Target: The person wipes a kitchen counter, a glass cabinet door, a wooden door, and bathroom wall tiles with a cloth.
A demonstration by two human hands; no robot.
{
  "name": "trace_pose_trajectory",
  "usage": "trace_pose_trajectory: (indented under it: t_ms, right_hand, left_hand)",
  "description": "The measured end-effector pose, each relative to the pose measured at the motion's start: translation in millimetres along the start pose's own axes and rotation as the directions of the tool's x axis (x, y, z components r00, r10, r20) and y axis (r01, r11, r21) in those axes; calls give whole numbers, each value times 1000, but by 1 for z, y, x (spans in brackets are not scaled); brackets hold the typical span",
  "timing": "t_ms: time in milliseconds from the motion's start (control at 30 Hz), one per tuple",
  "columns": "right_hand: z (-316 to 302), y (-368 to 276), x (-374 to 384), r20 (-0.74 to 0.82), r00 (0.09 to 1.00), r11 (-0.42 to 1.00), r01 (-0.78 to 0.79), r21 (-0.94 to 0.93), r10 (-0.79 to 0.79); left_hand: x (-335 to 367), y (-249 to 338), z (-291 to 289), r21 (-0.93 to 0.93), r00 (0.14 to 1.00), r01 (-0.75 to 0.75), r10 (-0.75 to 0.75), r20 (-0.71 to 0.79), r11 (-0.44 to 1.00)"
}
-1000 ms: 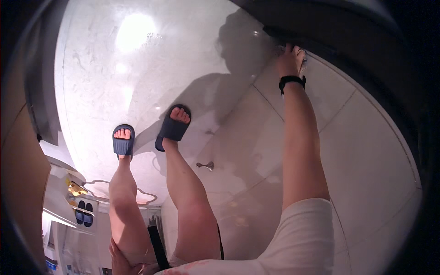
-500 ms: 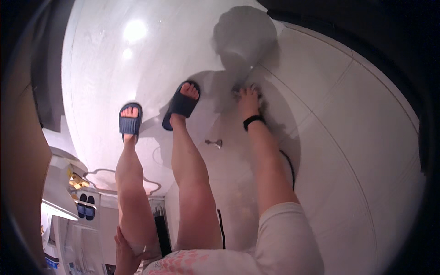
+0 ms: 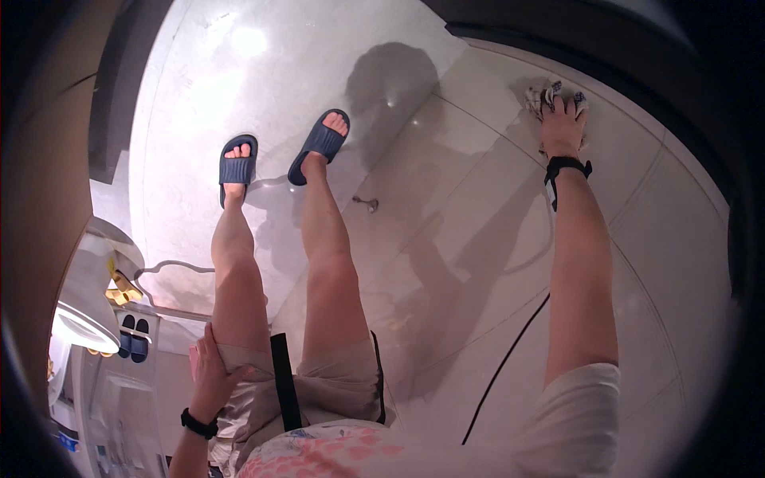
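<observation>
My right hand [image 3: 562,126] lies spread over a crumpled checked cloth [image 3: 535,102], pressing it against the pale tiled surface [image 3: 478,183] at the far right. Parts of the cloth stick out between and beyond the fingers, and a dark band circles the wrist. My left hand [image 3: 213,378] rests on my left thigh, its thumb apart from the fingers, with nothing plainly held. Something pink beside it is too small to make out. A small metal fitting [image 3: 366,205] lies between my right foot and the right arm.
Dark slippers [image 3: 237,171] are on my feet. A dark edge [image 3: 574,60] borders the tiles at the far right. A black cord [image 3: 506,358] hangs near my right arm. At the left are a lit white fixture [image 3: 88,323], yellow items [image 3: 122,288] and another dark slipper pair [image 3: 134,338].
My right hand has moved right and farther away with the cloth, its arm now stretched out. My left hand stays on the thigh and shows more fully as the view has shifted.
</observation>
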State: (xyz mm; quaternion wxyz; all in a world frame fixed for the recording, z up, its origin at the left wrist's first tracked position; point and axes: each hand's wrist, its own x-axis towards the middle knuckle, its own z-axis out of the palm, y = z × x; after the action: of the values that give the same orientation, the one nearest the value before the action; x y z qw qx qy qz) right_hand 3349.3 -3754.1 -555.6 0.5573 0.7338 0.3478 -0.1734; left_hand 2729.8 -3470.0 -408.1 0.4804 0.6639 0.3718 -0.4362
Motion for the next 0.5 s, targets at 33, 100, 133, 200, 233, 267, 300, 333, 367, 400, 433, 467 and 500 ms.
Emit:
trace_pose_trajectory:
  t_ms: [33, 100, 133, 200, 233, 267, 300, 333, 367, 400, 433, 467, 500]
  right_hand:
    - [3, 19, -10, -75, 997, 998, -24, -64, 20]
    - [71, 17, -21, -130, 991, 987, -52, -152, 32]
    - [50, -27, -39, 34, 999, 999, -14, 31, 13]
    - [26, -107, -120, 14, 995, 907, -95, 410, 98]
    - [54, -129, -162, -119, 992, 911, 10, 412, 42]
    - [38, -172, -207, -96, 994, 899, 86, 430, -50]
    - [45, -195, -245, 37, 984, 830, 124, 544, -172]
    - [52, -228, -294, 23, 981, 878, 160, 451, -190]
    - [54, -248, -345, -31, 941, 862, 320, 393, -336]
    - [80, -255, -387, 14, 864, 776, 446, 447, -504]
    - [86, -259, -415, 2, 820, 647, 451, 615, -573]
    - [87, -254, -418, 1, 815, 644, 457, 614, -579]
    - [93, -240, -410, 37, 846, 710, 422, 564, -532]
  left_hand:
    - [2, -3, 0, -5, 1000, -19, 19, 6, 1000]
    - [8, -6, 4, -38, 999, -16, 17, 32, 999]
    - [2, -12, -1, -12, 1000, 9, -9, 19, 1000]
    - [-6, -21, -9, -50, 1000, 20, -20, -1, 999]
    - [-6, -22, -7, -58, 1000, -7, 8, 9, 998]
    - [-13, -31, -13, -39, 999, -40, 39, -13, 998]
    - [-17, -34, -16, -33, 995, -97, 97, -18, 995]
    - [-21, -35, -22, -32, 994, -107, 106, -18, 994]
    - [-26, -35, -32, 9, 991, -130, 130, 3, 991]
    - [-27, -30, -36, 26, 983, -178, 177, 39, 984]
    - [-33, -31, -44, 40, 977, -213, 212, 23, 976]
    - [-40, -35, -48, 50, 975, -221, 222, -20, 974]
    - [-44, -39, -50, 52, 976, -215, 217, -33, 975]
